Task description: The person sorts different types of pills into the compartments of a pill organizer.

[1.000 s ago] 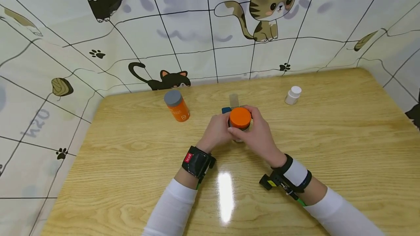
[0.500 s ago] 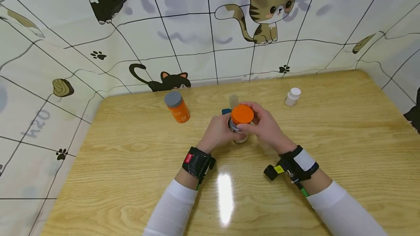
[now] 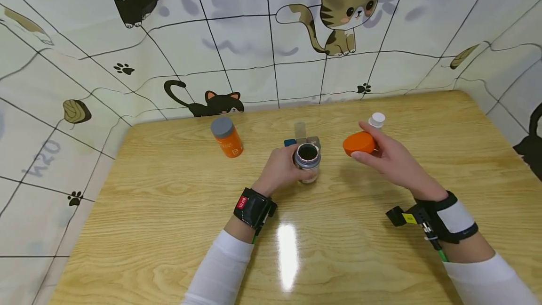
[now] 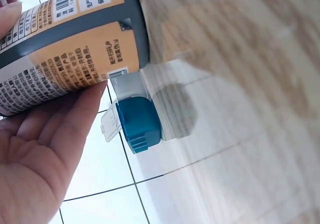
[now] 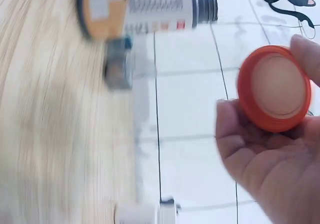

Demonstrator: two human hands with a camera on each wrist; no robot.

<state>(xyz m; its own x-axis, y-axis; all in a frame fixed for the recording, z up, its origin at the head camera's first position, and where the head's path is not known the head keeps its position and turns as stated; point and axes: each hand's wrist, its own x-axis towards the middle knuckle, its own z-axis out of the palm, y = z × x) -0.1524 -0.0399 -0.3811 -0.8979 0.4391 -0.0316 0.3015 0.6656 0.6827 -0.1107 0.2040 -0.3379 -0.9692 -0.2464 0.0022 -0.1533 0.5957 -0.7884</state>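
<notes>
My left hand (image 3: 279, 167) grips an uncapped bottle (image 3: 312, 164) standing on the table, its dark round mouth facing up. In the left wrist view the bottle (image 4: 65, 49) shows a grey body with an orange and white printed label. To the right, above the table, my right hand (image 3: 394, 161) pinches an orange screw cap (image 3: 358, 143) by its rim. The cap's pale inner face (image 5: 278, 86) is visible in the right wrist view. Just behind the bottle sits a small pill box with a blue compartment (image 4: 139, 121) and a raised clear lid (image 4: 112, 120).
An orange bottle with a grey cap (image 3: 227, 136) stands at the back left of the wooden table (image 3: 178, 229). A small white bottle (image 3: 376, 120) is at the back right, partly behind my right hand. A cat-printed curtain (image 3: 245, 41) borders the table's back edge.
The orange cap has come off the bottle and moved right in my right hand, which exposes the bottle's mouth. My left hand stays around the bottle in the same place.
</notes>
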